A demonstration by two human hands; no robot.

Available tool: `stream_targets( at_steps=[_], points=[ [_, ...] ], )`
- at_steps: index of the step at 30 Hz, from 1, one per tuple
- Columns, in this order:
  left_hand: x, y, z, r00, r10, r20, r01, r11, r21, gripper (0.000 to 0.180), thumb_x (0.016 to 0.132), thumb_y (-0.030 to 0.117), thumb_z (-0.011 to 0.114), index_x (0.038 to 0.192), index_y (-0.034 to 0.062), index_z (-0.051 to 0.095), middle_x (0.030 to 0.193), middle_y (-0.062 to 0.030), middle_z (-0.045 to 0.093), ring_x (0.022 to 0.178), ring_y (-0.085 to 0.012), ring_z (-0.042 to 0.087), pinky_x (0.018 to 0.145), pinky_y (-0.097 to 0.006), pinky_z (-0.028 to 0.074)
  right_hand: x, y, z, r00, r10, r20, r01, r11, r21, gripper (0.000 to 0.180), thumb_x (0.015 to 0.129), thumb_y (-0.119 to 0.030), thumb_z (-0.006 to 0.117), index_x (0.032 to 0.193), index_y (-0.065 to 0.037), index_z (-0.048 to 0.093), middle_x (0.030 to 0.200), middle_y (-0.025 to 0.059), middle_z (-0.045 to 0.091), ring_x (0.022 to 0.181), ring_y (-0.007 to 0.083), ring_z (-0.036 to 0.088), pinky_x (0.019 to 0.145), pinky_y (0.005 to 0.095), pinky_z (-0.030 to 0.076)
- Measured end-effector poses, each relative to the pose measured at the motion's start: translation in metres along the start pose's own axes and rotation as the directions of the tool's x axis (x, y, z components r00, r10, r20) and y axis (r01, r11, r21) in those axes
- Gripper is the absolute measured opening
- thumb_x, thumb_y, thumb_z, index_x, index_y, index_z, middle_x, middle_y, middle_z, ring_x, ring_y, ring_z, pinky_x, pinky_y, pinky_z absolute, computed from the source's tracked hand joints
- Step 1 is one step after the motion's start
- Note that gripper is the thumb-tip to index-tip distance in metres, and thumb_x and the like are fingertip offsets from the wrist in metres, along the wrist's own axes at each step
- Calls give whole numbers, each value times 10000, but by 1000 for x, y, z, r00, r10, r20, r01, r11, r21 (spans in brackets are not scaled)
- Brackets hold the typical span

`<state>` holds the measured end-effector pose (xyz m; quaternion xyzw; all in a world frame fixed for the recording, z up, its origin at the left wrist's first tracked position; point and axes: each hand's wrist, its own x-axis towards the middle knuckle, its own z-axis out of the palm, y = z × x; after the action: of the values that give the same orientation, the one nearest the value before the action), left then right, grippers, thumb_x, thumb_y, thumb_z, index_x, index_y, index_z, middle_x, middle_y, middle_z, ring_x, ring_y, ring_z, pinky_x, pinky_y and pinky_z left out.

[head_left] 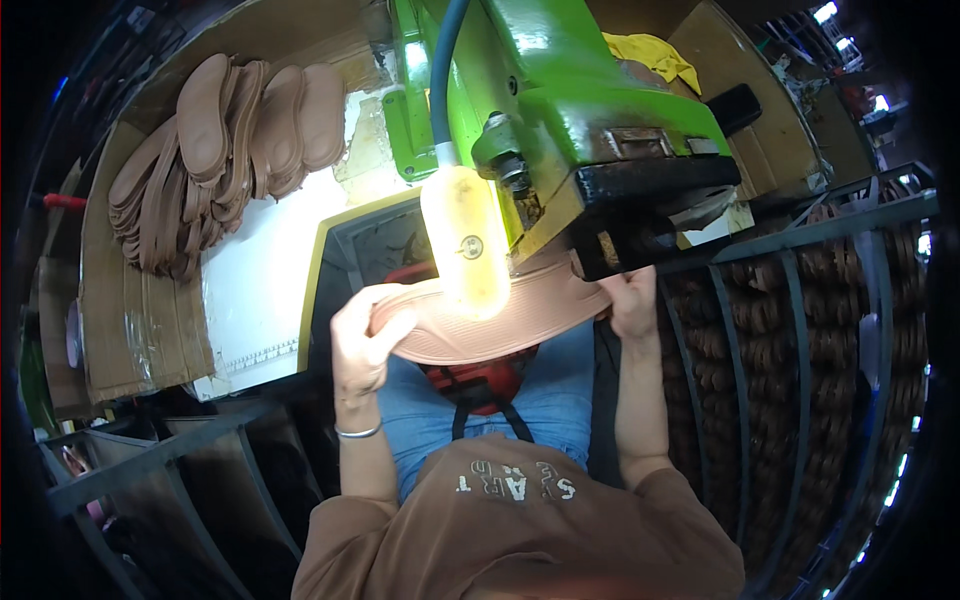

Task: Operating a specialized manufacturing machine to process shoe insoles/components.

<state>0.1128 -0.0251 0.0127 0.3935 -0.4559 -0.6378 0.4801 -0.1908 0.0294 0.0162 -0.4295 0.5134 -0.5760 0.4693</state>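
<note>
A brown shoe sole [550, 318] with fine ridges is stretched lengthwise between my two hands, under the head of a green machine [570, 110]. My left hand [365, 340] grips its left end, thumb on top and fingers beneath. At the right end, close to the machine's dark lower part, my right hand [632, 305] pinches the sole. Its far edge passes under that part, so I cannot tell whether they touch. A glowing yellow-white lamp [465, 235] hangs in front and hides the middle of the sole's far edge.
Several brown soles [215, 150] are piled on the cardboard-edged table [150, 340] at left. A blue-grey cable [445, 70] runs down to the lamp. A yellow cloth [655, 58] lies behind the machine. Metal racks [790, 350] full of brown soles stand at right; another rack [180, 450] is at lower left.
</note>
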Motion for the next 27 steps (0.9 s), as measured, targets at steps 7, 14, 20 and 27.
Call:
stream_targets(
  at_steps=[7,14,20,27],
  points=[
    [-37,-23,-61,990,-138,24,139,988,-66,160,757,-17,657,853,11,531,842,-58,607,770,-84,565,721,-225,453,-2,-8,57,992,-35,125,33,999,17,472,814,-35,606,1225,25,383,1092,87,549,1024,139,532,898,279,419],
    [-81,-75,-6,855,-480,197,395,848,354,200,714,13,751,798,21,570,833,-69,654,745,-92,617,667,-237,528,14,-1,70,989,-20,148,14,999,46,583,739,8,705,1208,32,359,1050,111,578,894,156,600,754,236,490],
    [-47,-64,24,779,-373,503,92,863,497,337,706,92,763,1008,16,632,860,-58,662,763,-101,614,689,-257,521,-2,-40,31,981,-54,187,175,668,-723,386,676,-81,761,1008,-10,580,891,43,626,820,106,584,702,233,470],
    [162,-34,-35,785,612,-101,-275,489,828,332,846,224,619,1069,-18,573,981,-120,619,879,-229,583,807,-348,456,-2,-129,-57,276,-677,-682,337,733,-591,330,856,-68,597,1158,-11,477,1020,140,601,844,162,604,640,262,540]
  ],
)
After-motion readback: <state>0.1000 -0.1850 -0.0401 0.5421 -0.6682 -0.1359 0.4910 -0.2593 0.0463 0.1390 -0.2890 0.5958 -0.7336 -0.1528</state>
